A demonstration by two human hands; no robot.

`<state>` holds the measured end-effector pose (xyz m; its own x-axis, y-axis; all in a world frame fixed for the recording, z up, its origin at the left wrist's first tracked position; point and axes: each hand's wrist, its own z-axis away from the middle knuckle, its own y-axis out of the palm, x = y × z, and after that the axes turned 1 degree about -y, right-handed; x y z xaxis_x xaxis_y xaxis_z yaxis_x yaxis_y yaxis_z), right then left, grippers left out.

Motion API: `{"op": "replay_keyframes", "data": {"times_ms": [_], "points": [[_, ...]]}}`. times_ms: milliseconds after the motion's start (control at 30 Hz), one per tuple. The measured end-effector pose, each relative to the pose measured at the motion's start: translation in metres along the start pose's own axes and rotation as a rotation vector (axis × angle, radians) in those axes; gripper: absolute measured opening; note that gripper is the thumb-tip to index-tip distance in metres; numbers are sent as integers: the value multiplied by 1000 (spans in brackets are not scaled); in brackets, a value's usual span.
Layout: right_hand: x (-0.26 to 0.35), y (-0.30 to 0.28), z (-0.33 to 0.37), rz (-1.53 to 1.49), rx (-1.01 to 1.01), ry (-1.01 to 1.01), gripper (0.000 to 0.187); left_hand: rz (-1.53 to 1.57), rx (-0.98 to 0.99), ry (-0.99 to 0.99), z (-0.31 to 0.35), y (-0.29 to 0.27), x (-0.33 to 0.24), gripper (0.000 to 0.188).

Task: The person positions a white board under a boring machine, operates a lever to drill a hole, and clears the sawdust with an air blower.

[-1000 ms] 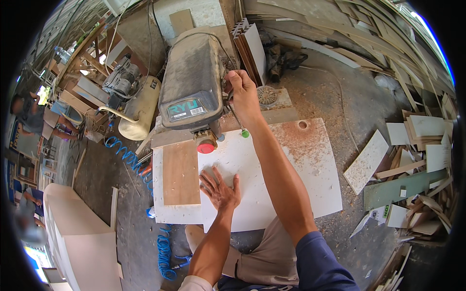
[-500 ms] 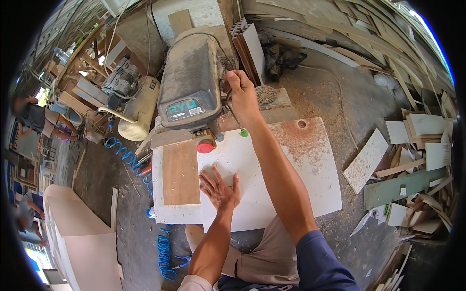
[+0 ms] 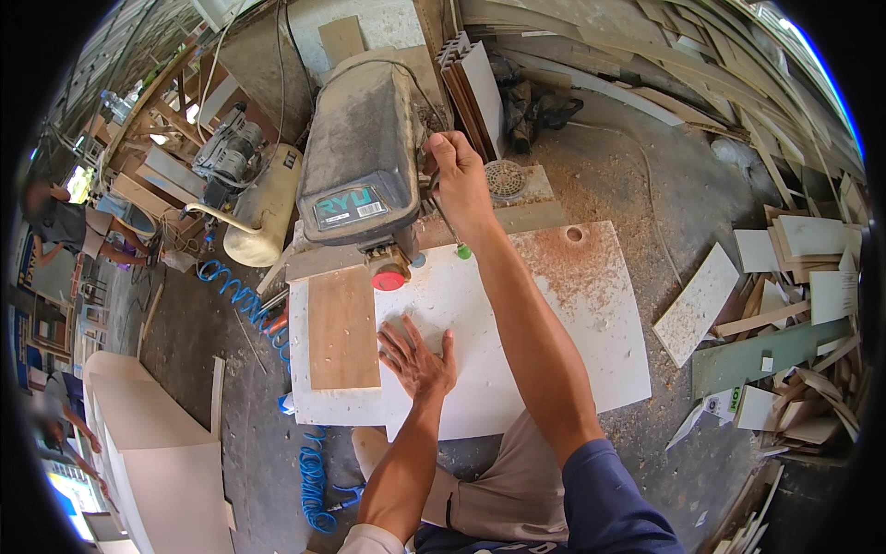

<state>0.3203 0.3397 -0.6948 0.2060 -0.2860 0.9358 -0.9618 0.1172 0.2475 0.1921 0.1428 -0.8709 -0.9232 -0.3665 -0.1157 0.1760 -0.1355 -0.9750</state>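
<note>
A drill press [image 3: 355, 152] with a dusty dark cover stands in front of me, a red round button [image 3: 388, 277] at its front. My right hand [image 3: 460, 177] is closed at the right side of the machine head, wrapped round a feed lever that the fingers mostly hide. Below it, another lever spoke ends in a green knob [image 3: 463, 251]. My left hand [image 3: 420, 362] lies flat, fingers spread, on a white board [image 3: 471, 379]. Beside that hand, to the left, is a brown wooden panel [image 3: 341, 332]. The drill bit is hidden under the head.
Reddish sawdust surrounds a round hole [image 3: 574, 235] at the board's right. An air compressor [image 3: 263, 208] and coiled blue hose [image 3: 314, 480] are on the left. Board offcuts [image 3: 803, 314] pile up at the right. Pale curved panels [image 3: 166, 452] stand lower left, near a co-worker [image 3: 69, 420].
Both my hands keep their places on the lever and the board. At the lower left edge, the co-worker's arms have come further into view over the pale panels.
</note>
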Motion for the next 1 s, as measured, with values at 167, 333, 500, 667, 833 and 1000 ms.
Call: {"op": "replay_keyframes", "data": {"times_ms": [167,333,500,667,833,1000], "points": [[-1,0,0,-8,-10,-3,35,4,13,-1,1,-1,-1,96],[0,1,1,-28,-8,7,34,-2,-31,7,-1,5,2,97],[-1,1,0,-28,-13,-1,34,-2,-29,3,-1,6,1,97],[-1,0,1,-36,-6,18,33,-4,-31,5,-1,6,1,97],[-1,2,2,-36,-9,25,32,-18,-42,4,-2,7,1,97],[-2,0,1,-18,-8,21,33,-17,-6,-2,-1,2,-2,97]]}}
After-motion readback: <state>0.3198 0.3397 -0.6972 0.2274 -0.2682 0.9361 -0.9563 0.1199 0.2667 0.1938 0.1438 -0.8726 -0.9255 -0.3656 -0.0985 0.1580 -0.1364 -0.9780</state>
